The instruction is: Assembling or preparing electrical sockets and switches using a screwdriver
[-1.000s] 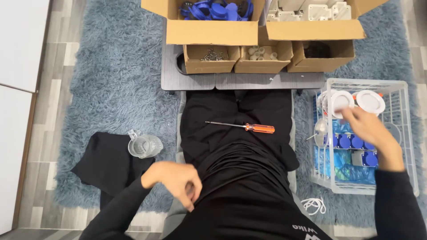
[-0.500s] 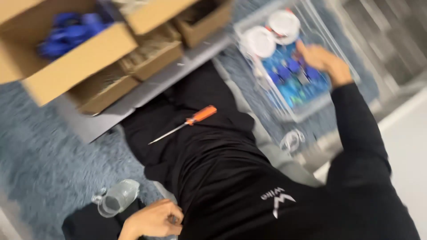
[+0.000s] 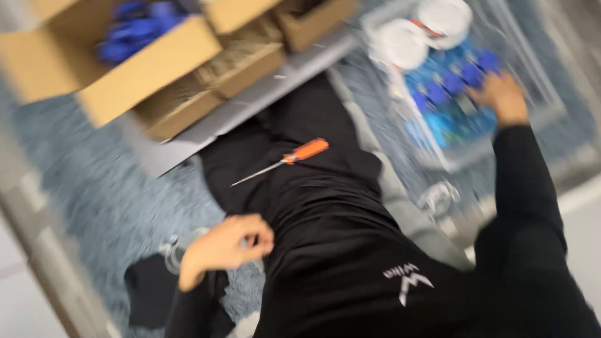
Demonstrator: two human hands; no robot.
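Since half a second ago the right hand [image 3: 501, 99] has pushed deeper into the wire basket [image 3: 532, 112] of blue parts [image 3: 447, 84], grip unclear through blur. The left hand [image 3: 225, 245], fingers curled together, stays beside the lap; the orange-handled screwdriver [image 3: 285, 160] lies unmoved.

Blurred blue-capped pieces [image 3: 452, 94] fill the clear basket [image 3: 532, 119].

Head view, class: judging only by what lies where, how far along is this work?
Done: nothing shows as finished. In hand: the right hand reaches into the clear bin of blue parts; the left hand is curled, contents unclear. Left: the orange-handled screwdriver lies untouched on the lap.
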